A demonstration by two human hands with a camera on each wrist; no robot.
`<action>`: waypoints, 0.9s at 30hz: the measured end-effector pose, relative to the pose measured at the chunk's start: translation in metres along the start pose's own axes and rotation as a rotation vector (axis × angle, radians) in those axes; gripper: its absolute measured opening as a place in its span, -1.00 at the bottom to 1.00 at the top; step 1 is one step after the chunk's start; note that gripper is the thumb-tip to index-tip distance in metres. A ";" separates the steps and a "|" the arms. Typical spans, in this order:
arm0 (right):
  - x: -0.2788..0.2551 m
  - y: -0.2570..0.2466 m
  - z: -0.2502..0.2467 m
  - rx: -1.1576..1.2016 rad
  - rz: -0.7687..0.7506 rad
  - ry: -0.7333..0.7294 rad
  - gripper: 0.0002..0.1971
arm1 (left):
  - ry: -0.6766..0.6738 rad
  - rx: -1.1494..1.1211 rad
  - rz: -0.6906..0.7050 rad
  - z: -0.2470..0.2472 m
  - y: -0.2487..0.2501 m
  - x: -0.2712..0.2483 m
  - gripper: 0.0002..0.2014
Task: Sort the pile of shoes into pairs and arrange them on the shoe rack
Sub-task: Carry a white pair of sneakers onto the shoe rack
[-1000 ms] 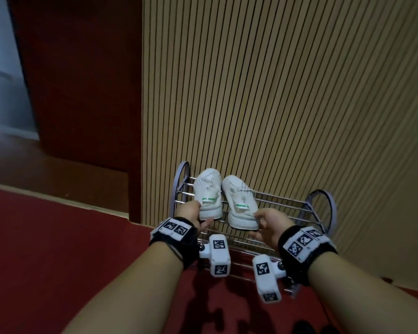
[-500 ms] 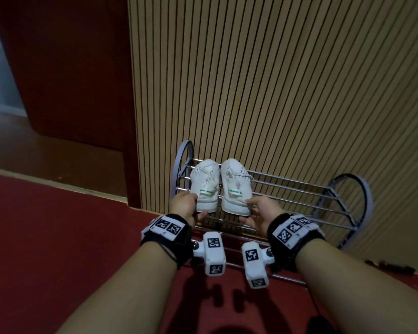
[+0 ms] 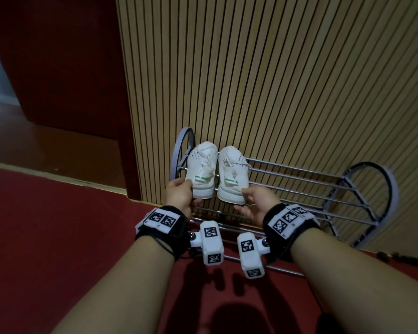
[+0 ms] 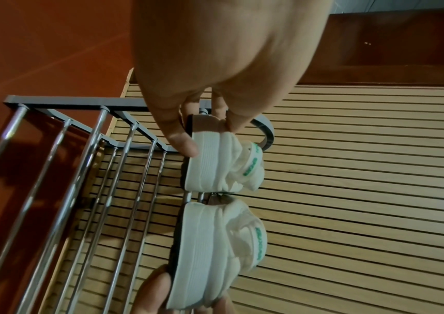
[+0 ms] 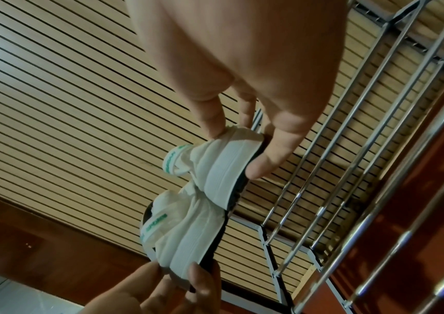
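Two white knit sneakers with green heel labels lie side by side on the top tier of the metal shoe rack (image 3: 299,186), at its left end, toes toward the wall. My left hand (image 3: 191,191) pinches the heel of the left sneaker (image 3: 202,172); in the left wrist view this hand (image 4: 211,136) has thumb and fingers on the sole edge of that sneaker (image 4: 215,165). My right hand (image 3: 243,200) grips the heel of the right sneaker (image 3: 232,174), and the right wrist view shows that hand (image 5: 238,148) on the same sneaker (image 5: 223,163).
The rack stands against a slatted wooden wall (image 3: 275,80) on red carpet (image 3: 58,237). Its chrome bars to the right of the sneakers are bare, and lower tiers show beneath. A dark red door frame (image 3: 128,141) stands just left of the rack.
Both hands have kept their hold on the heels. The sneakers now lie more parallel on the top tier. My head view has shifted, showing more of the rack's right end.
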State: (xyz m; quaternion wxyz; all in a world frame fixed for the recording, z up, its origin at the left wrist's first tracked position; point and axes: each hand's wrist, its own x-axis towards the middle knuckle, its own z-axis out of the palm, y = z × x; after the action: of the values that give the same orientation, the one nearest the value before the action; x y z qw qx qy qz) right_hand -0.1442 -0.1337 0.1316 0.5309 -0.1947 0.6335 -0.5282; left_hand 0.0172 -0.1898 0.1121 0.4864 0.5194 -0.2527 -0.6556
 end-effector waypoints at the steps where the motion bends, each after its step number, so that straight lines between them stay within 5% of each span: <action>1: 0.003 0.001 0.002 0.000 -0.001 -0.003 -0.77 | 0.002 -0.008 0.005 0.001 0.000 0.002 -0.64; 12: 0.013 0.007 0.020 0.023 -0.058 -0.007 -0.56 | -0.008 -0.108 0.048 -0.001 -0.003 0.018 -0.61; 27: 0.013 0.004 0.020 0.081 -0.050 -0.057 -0.57 | 0.058 -0.083 0.115 -0.003 -0.004 0.023 -0.64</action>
State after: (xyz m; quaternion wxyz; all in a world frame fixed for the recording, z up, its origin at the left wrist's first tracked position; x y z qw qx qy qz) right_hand -0.1299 -0.1524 0.1243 0.5426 -0.2037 0.5912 -0.5608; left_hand 0.0182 -0.2085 0.0974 0.5514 0.5021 -0.2405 -0.6213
